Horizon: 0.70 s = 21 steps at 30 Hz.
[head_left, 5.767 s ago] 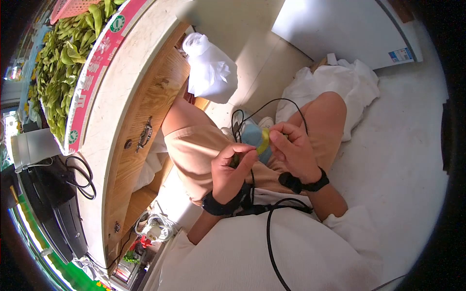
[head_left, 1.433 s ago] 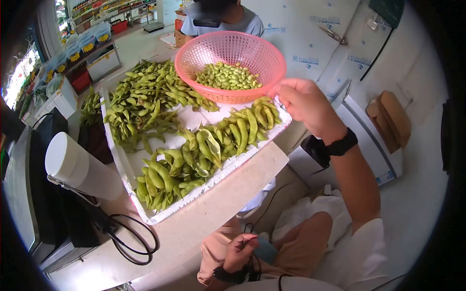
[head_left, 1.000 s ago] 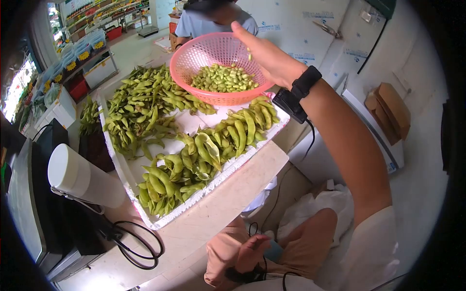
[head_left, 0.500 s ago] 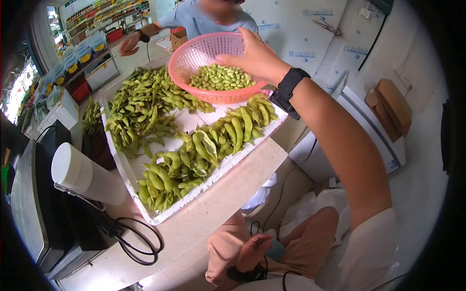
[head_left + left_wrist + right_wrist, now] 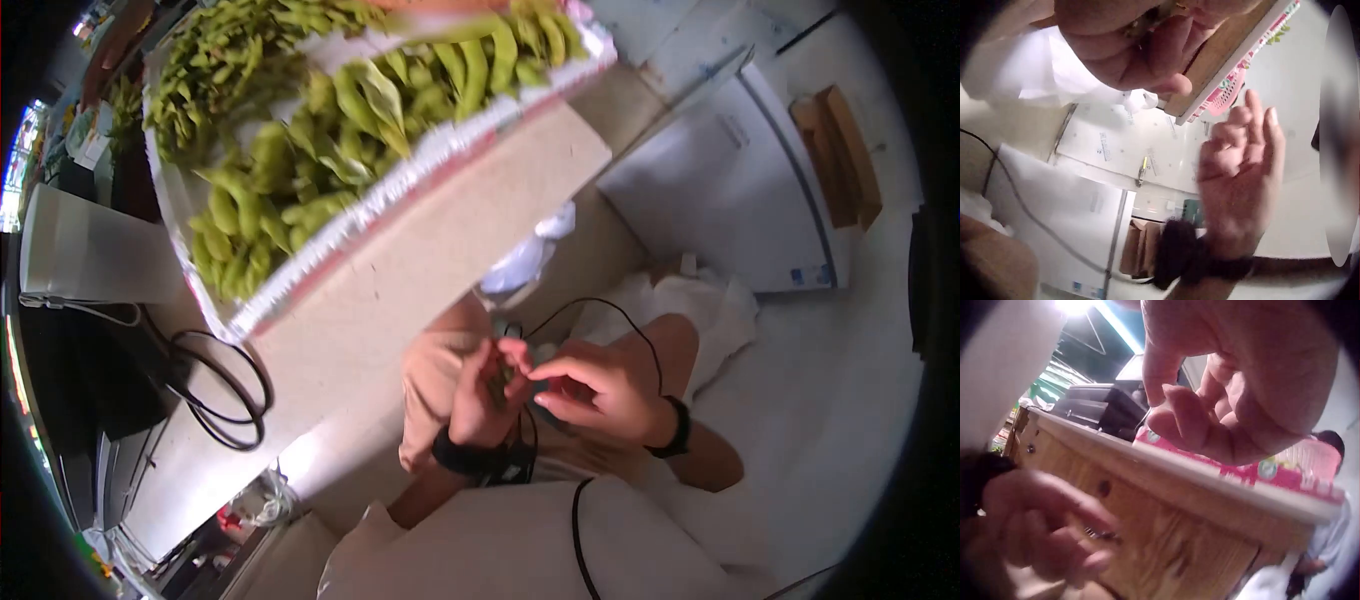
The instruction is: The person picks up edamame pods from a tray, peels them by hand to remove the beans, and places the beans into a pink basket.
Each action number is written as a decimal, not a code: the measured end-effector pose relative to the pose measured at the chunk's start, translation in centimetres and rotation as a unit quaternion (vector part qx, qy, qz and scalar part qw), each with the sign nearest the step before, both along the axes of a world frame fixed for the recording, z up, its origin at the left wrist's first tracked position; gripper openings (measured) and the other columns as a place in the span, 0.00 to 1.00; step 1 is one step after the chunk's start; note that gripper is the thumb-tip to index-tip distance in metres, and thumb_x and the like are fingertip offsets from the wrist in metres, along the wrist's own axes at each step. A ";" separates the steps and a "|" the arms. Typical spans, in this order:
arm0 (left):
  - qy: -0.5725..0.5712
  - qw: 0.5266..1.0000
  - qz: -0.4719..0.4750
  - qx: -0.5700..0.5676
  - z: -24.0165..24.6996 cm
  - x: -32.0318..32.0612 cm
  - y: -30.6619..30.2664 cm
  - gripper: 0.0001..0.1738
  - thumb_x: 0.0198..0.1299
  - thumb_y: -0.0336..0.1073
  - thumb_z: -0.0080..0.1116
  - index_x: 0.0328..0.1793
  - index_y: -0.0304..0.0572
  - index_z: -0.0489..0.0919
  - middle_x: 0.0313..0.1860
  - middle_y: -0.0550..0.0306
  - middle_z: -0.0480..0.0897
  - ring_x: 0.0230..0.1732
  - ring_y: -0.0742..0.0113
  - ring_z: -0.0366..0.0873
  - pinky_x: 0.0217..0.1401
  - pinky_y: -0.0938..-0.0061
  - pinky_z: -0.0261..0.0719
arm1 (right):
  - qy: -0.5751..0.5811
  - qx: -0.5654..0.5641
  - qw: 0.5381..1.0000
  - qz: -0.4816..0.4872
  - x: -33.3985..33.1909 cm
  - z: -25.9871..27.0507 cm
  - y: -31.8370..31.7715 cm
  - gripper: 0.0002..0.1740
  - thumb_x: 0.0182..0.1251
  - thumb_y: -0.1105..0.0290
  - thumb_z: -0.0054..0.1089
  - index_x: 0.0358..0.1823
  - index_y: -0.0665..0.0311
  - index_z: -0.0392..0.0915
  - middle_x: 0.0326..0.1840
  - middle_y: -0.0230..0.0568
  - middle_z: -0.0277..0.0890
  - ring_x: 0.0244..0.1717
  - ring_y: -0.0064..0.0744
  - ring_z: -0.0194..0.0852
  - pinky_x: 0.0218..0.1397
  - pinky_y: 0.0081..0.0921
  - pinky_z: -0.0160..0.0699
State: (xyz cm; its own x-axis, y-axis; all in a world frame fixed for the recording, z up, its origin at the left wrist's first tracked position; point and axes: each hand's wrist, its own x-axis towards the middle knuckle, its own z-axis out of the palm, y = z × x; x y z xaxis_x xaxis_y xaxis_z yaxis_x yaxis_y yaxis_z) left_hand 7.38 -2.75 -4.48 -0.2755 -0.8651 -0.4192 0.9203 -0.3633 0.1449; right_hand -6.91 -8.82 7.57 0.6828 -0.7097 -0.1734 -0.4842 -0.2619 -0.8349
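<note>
Green produce (image 5: 500,382), blurred, sits within the left hand (image 5: 480,405), its fingers curled round it — right hand (image 5: 603,395) just beside, fingers loosely bent — beyond the table's (image 5: 470,225) near edge

Right fingers (image 5: 568,370) near left fingers (image 5: 478,366)

Pale-topped wooden counter (image 5: 1166,519), white appliance (image 5: 725,190), beige floor (image 5: 595,245), printed white wall panels (image 5: 1122,140), one bright light (image 5: 1074,304).

Right hand (image 5: 605,395) gone from the pink basket (image 5: 1315,459) on the tray (image 5: 400,188), now down past the table's (image 5: 480,215) near edge, fingers close to the left hand (image 5: 483,398).
</note>
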 end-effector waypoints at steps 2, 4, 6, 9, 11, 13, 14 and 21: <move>0.010 0.999 0.029 0.012 1.0 -0.3 -0.4 0.21 0.65 0.51 0.40 0.42 0.42 0.75 0.32 0.61 0.74 0.28 0.73 0.65 0.34 0.78 0.64 | -0.025 0.009 0.998 -0.052 -0.8 -3.3 2.7 0.13 0.58 0.70 0.63 0.44 0.62 0.75 0.34 0.40 0.73 0.28 0.32 0.75 0.31 0.26 0.74; 0.014 0.999 0.044 -0.008 0.8 -1.2 -0.3 0.23 0.64 0.52 0.40 0.42 0.38 0.75 0.33 0.59 0.75 0.31 0.70 0.68 0.38 0.75 0.67 | -0.049 0.003 0.993 -0.108 -1.1 -4.9 4.6 0.14 0.58 0.69 0.62 0.45 0.62 0.74 0.35 0.40 0.73 0.29 0.34 0.75 0.32 0.26 0.74; -0.004 0.999 0.038 -0.003 1.2 -2.1 -0.2 0.24 0.64 0.52 0.39 0.43 0.36 0.75 0.37 0.55 0.77 0.36 0.66 0.71 0.44 0.72 0.70 | -0.037 -0.049 0.981 -0.183 -1.4 -5.7 6.0 0.15 0.59 0.66 0.62 0.46 0.62 0.73 0.37 0.41 0.73 0.31 0.35 0.75 0.33 0.27 0.74; 0.036 0.997 0.061 -0.023 0.8 -4.0 0.3 0.26 0.65 0.52 0.39 0.49 0.35 0.75 0.47 0.49 0.78 0.46 0.60 0.74 0.54 0.67 0.69 | -0.032 -0.050 0.975 -0.215 -2.5 -5.6 6.7 0.14 0.60 0.65 0.60 0.45 0.62 0.72 0.36 0.41 0.71 0.32 0.36 0.75 0.34 0.27 0.74; 0.038 0.997 0.058 -0.027 1.1 -5.1 0.6 0.26 0.65 0.52 0.38 0.50 0.35 0.74 0.50 0.47 0.78 0.49 0.59 0.74 0.56 0.65 0.69 | -0.028 -0.050 0.971 -0.233 -3.2 -5.7 7.4 0.14 0.60 0.65 0.60 0.44 0.62 0.72 0.36 0.42 0.71 0.32 0.37 0.75 0.34 0.29 0.74; 0.027 0.997 0.050 -0.045 1.4 -6.1 0.9 0.26 0.66 0.51 0.38 0.53 0.35 0.74 0.52 0.46 0.77 0.52 0.57 0.73 0.60 0.63 0.67 | 0.001 -0.069 0.965 -0.254 -4.0 -6.2 8.0 0.14 0.53 0.70 0.65 0.40 0.64 0.73 0.35 0.42 0.72 0.33 0.37 0.74 0.34 0.28 0.73; 0.022 0.998 0.045 -0.045 1.4 -6.5 1.1 0.26 0.66 0.51 0.38 0.53 0.35 0.74 0.52 0.46 0.77 0.52 0.57 0.73 0.60 0.63 0.67 | -0.004 -0.068 0.963 -0.259 -4.3 -6.2 8.3 0.14 0.53 0.70 0.65 0.40 0.64 0.73 0.35 0.42 0.72 0.33 0.37 0.74 0.34 0.28 0.73; -0.021 0.999 0.029 -0.036 1.5 -8.3 2.2 0.24 0.66 0.49 0.39 0.50 0.36 0.74 0.50 0.46 0.78 0.51 0.58 0.74 0.59 0.64 0.67 | -0.044 -0.105 0.955 -0.275 -6.0 -6.4 9.5 0.10 0.52 0.72 0.65 0.35 0.63 0.74 0.33 0.41 0.71 0.32 0.37 0.74 0.34 0.30 0.73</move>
